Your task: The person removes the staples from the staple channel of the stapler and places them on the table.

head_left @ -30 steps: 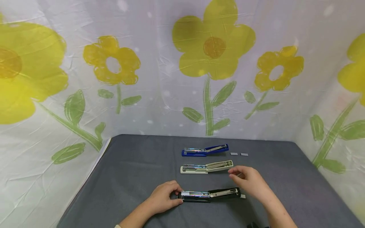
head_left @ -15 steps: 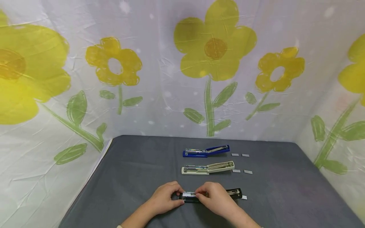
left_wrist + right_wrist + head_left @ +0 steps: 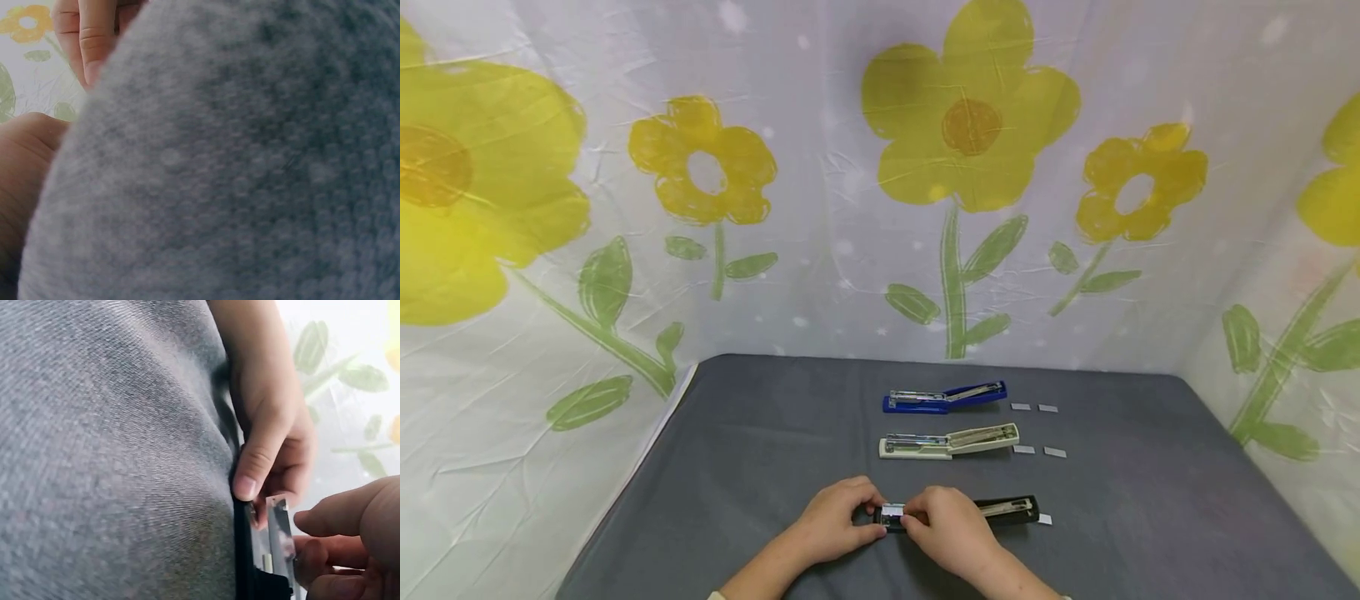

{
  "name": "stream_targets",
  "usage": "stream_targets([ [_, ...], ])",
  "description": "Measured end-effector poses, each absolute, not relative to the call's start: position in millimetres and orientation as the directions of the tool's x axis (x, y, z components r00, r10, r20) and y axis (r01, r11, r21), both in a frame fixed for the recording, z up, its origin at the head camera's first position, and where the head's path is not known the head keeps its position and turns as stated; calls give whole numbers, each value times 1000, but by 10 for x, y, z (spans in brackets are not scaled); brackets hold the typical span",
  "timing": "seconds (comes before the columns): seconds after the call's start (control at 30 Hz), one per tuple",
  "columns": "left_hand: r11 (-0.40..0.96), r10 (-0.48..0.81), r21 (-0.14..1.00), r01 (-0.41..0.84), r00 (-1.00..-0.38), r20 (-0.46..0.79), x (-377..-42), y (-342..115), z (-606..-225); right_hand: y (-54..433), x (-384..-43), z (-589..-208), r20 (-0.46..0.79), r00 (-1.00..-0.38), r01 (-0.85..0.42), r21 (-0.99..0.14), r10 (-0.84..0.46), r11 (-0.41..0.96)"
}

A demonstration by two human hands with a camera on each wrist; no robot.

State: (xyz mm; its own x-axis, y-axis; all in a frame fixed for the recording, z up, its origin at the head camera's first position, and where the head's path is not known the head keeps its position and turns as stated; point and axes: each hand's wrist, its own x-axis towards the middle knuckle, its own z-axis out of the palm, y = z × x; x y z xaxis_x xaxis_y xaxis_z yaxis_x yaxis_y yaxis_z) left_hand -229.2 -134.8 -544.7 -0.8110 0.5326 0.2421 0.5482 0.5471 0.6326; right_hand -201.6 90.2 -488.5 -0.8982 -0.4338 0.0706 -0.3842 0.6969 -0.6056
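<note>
A black stapler (image 3: 1015, 510) lies unfolded near the front of the table, its top arm swung to the right. My left hand (image 3: 827, 521) grips the left end of its base between thumb and fingers. Over the middle of the stapler, my right hand (image 3: 955, 529) pinches at the metal magazine with thumb and forefinger. A pale staple strip (image 3: 892, 509) shows in the magazine between both hands. In the right wrist view, fingertips flank the shiny metal rail (image 3: 281, 531); exactly what they pinch is partly hidden. The left wrist view shows mostly blurred grey cloth.
Farther back lie an unfolded white stapler (image 3: 917, 447) and an unfolded blue stapler (image 3: 917, 403). Staple strips (image 3: 1055, 452) lie in pairs to their right. One loose strip (image 3: 1045, 519) sits by the black stapler's right end. A flower-printed curtain (image 3: 820, 275) stands behind the grey-covered table (image 3: 745, 433).
My right hand has come from beside the white stapler's right end leftward and nearer to the black stapler's magazine, then slid slightly further left along it. My left hand has kept its hold.
</note>
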Motion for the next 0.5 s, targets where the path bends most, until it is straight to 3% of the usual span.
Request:
stream_targets([
  [0.3, 558, 532, 626, 544, -814, 234, -2313, -1374, -5480, 837, -2093, -4891, 153, -911, -389, -625, -383, 677],
  [0.5, 548, 539, 639, 539, -812, 223, -2311, -1360, -5479, 782, -2150, -4856, 106, -918, -346, -683, -381, 643],
])
